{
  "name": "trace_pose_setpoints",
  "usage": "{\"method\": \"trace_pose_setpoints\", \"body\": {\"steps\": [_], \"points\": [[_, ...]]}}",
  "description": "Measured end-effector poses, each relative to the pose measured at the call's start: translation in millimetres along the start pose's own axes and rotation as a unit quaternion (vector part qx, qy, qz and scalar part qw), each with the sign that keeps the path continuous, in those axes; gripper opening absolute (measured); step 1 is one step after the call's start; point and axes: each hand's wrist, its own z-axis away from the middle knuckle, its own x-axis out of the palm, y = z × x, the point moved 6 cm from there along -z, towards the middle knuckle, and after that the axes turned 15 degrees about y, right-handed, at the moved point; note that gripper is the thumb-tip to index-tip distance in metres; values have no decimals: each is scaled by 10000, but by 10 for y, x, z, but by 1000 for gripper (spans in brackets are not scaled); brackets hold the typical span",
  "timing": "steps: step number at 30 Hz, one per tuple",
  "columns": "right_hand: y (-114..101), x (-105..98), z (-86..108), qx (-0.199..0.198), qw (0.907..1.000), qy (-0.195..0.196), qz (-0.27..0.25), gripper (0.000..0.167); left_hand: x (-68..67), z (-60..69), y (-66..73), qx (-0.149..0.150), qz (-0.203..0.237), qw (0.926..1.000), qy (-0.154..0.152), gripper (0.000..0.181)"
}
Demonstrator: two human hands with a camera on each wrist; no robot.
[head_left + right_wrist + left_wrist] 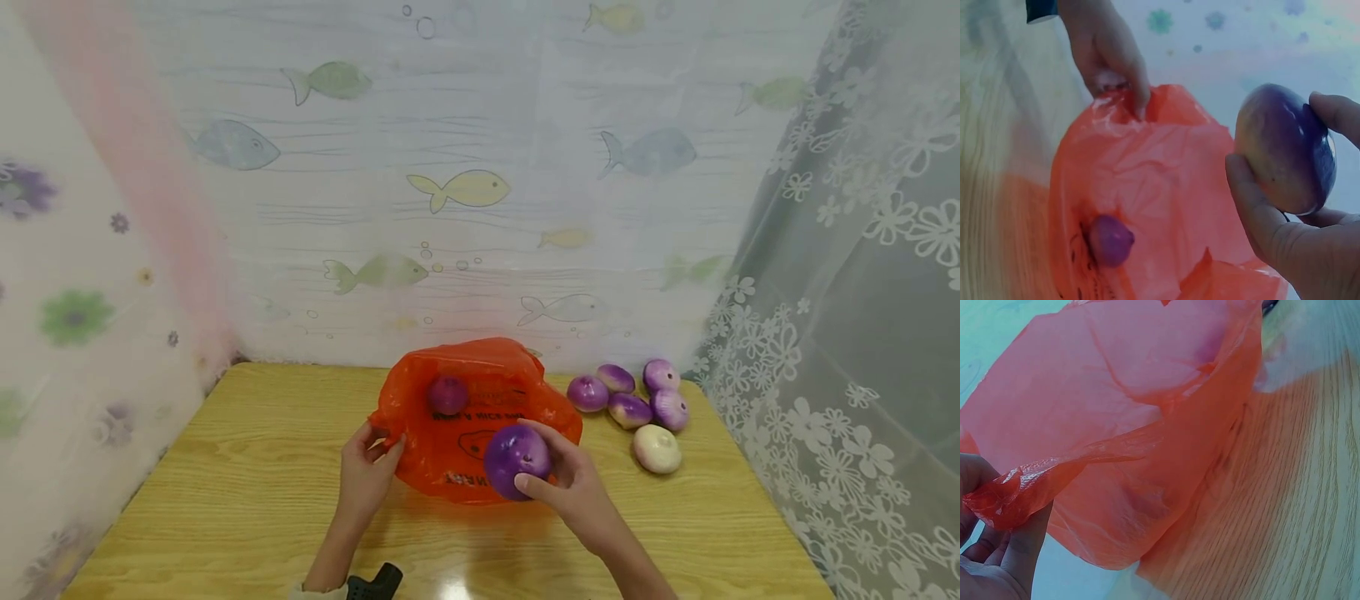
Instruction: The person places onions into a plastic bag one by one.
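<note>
An orange-red plastic bag point(420, 467) with black print lies spread on the table, its mouth facing the camera. My left hand point(369, 471) pinches the bag's left edge; in the left wrist view the gathered plastic point(1016, 494) sits between thumb and fingers. A purple onion point(510, 460) is held in my right hand point(573, 483), in front of the bag's opening. The right wrist view shows this onion point(1282, 150) between the thumb and fingers. Inside the bag is another purple onion point(447, 395), also visible in the right wrist view.
Right of the bag, several purple onions point(630, 410) lie grouped near the table's back right corner, with a white onion point(657, 449) in front. A fish-patterned curtain point(465, 125) hangs behind the wooden table point(247, 483). A dark device point(375, 582) sits at the left wrist.
</note>
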Motion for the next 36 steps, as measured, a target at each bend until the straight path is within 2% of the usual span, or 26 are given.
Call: {"method": "trace_pose_setpoints", "body": {"steps": [4, 12, 18, 27, 36], "points": [[57, 85, -59, 183, 9998, -18, 62, 61, -6, -2, 17, 70, 3, 10000, -11, 28], [166, 312, -221, 527, 9982, 14, 297, 62, -9, -17, 15, 23, -42, 10000, 6, 29], [260, 403, -335, 540, 9973, 239, 444, 62, 12, -9, 39, 85, -9, 9999, -86, 29], [462, 475, -529, 504, 9948, 522, 716, 66, 16, -8, 49, 35, -125, 9999, -52, 29], [630, 532, -777, 463, 9916, 857, 855, 73, 0, 4, 40, -118, -172, 9997, -84, 30]]}}
